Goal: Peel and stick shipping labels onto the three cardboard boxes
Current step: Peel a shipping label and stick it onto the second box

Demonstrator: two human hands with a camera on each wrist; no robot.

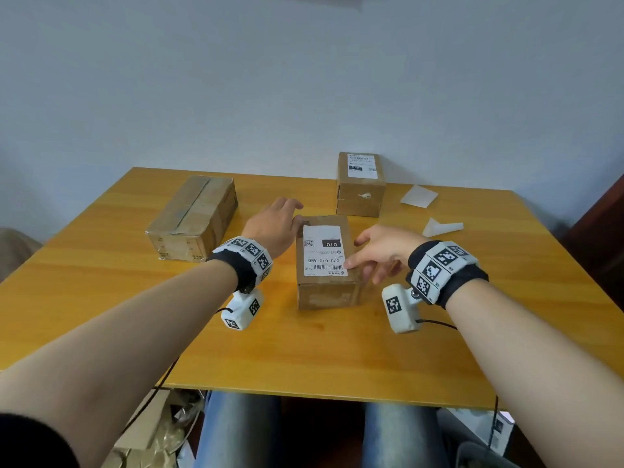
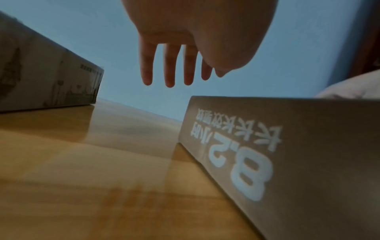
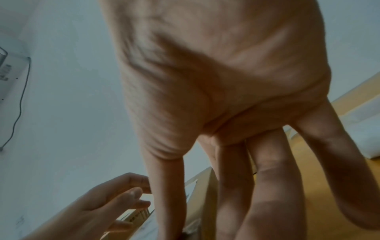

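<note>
The middle box (image 1: 326, 265) sits near the centre of the wooden table (image 1: 101, 282) with a white shipping label (image 1: 323, 250) stuck flat on its top, printed side reading upside down from here. The left hand (image 1: 274, 228) hangs at its far left corner with fingers straight and spread, holding nothing, and the right hand (image 1: 383, 251) is loose and open too, thumb tip touching the label's right edge. Further out there's a bigger taped box (image 1: 194, 217) with no label on the left, a labelled box (image 1: 360, 184) at the back, and two scraps of backing paper (image 1: 418, 196) on the right.
</note>
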